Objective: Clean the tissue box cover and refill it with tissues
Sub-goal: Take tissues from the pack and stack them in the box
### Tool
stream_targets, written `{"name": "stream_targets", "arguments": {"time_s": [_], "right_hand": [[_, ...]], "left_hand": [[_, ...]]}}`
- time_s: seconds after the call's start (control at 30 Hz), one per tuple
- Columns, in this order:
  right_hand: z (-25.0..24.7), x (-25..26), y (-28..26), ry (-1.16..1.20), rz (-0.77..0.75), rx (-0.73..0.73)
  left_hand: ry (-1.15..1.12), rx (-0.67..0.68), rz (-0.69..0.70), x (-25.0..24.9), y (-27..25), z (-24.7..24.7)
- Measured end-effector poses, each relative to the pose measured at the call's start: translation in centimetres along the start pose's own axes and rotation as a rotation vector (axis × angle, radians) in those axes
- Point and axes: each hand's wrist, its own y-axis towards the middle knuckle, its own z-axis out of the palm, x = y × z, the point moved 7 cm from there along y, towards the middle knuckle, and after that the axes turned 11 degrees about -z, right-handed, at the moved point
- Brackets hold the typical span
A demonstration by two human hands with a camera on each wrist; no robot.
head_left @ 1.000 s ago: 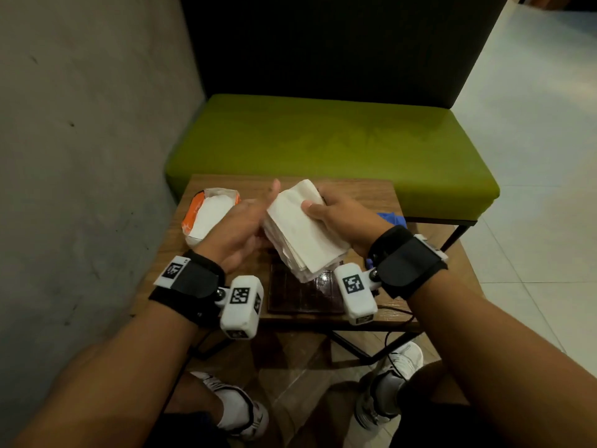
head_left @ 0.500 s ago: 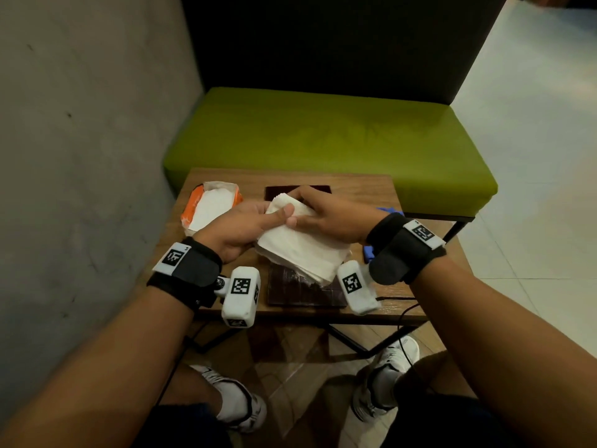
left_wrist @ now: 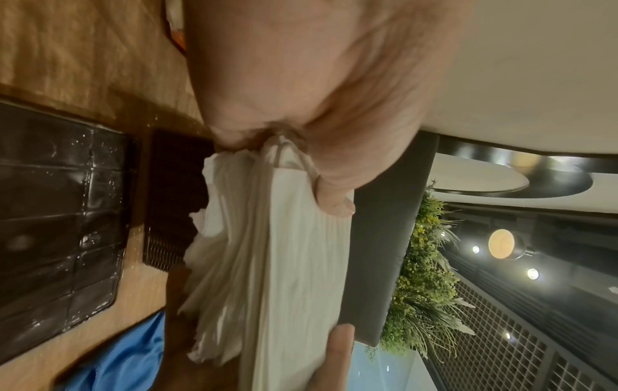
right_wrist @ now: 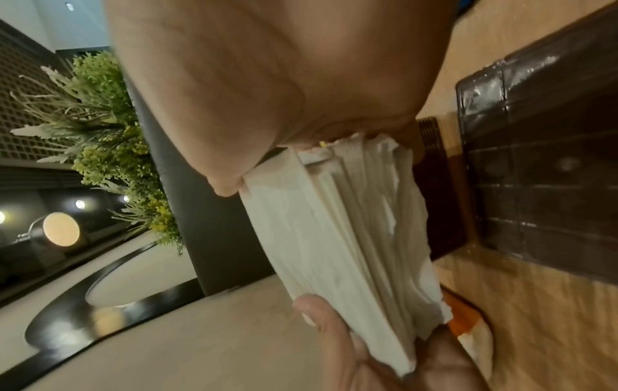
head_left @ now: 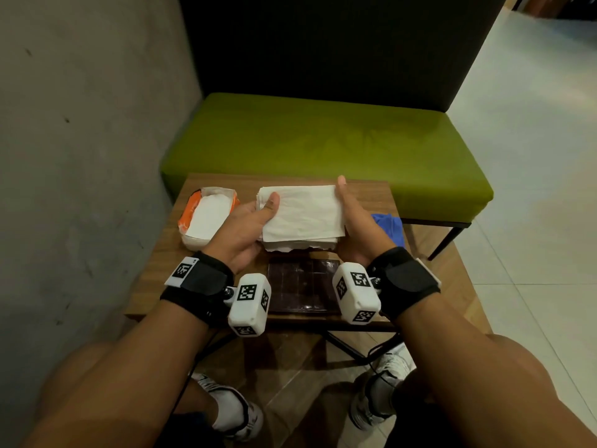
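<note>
- The left thumb [head_left: 270, 202] is pressed flat on the top sheet of a stack of white tissues [head_left: 302, 216], with the remaining fingers tucked beneath it, so the stack is grasped by the left hand [head_left: 240, 232] along its left edge.
- The right edge of the stack is clasped by the right hand [head_left: 357, 226], thumb on top and fingers underneath, as seen from the right wrist.
- The stack is held level, raised above the wooden table [head_left: 155, 263]; its lower sheets hang ragged and uneven.
- Below and toward the person, a dark brown tissue box cover [head_left: 302, 291] lies flat on the table, speckled with droplets.
- An opened orange tissue packet [head_left: 206, 216] is seen left of the left hand, with white sheets showing inside.
- A blue cloth [head_left: 389, 226] lies beside the right hand.
- A green bench [head_left: 323, 143] stands beyond the table.
</note>
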Motion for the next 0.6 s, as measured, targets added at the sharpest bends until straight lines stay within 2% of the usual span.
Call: {"name": "stream_targets", "arguments": {"time_s": [0.13,0.27,0.37,0.6], "right_hand": [[-0.4,0.8,-0.5,-0.017,-0.001,-0.023],[-0.2,0.3,0.4,-0.248,-0.045,-0.106],[-0.8,0.2,1.4,-0.342,-0.121,-0.167],[-0.5,0.6,1.7,-0.395,-0.199,-0.159]], "left_hand": [[0.01,-0.055,0.037,-0.2,0.1,-0.3],[0.095,-0.125,0.09,-0.4,-0.1,-0.2],[0.105,-0.13,0.095,-0.5,-0.3,0.3],[0.128,-0.094,0.029,-0.1,-0.2,1.3]]}}
